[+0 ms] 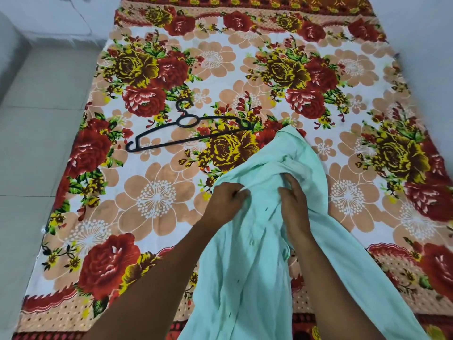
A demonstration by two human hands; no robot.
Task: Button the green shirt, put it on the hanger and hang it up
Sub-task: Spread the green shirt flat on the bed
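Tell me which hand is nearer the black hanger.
Left. The left hand grips the green shirt below and right of the black hanger; the right hand grips it farther right.

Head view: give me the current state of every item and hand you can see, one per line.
green shirt: bunched and crumpled on the bed, not on the hanger, held by both hands.
black hanger: lying flat on the blanket, bare, untouched.
left hand: fingers curled, pinching a fold of shirt fabric.
right hand: gripping the shirt cloth.
floral blanket: spread flat over the bed.
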